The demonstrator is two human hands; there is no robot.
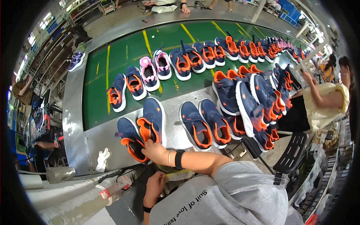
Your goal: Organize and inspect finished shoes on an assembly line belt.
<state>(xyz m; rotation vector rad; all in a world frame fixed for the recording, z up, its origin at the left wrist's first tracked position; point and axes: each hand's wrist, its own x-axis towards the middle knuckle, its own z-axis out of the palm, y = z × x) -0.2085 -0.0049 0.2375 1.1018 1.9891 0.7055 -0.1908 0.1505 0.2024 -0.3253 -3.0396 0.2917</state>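
Observation:
A pair of navy sneakers with orange collars and white soles sits on the metal ledge before me: the left sneaker [129, 132] and the right sneaker [153, 111]. My right hand [155, 153] reaches across to their heels, its curled fingers at the collars and partly hidden inside them. Close to my body, lower down, is my left hand [154, 184]. Its fingers are bent together near a yellowish strip [180, 174], and whatever they may hold is too small to make out. Another navy-orange pair, with a near sneaker [195, 127], stands to the right.
Sneakers line the green conveyor belt [99, 93], among them a pink-trimmed pair [149, 73]. Several more are piled on the right [243, 101]. A crumpled white cloth [102, 160] lies on the ledge at left. A co-worker in a pale yellow top [330, 103] is at right.

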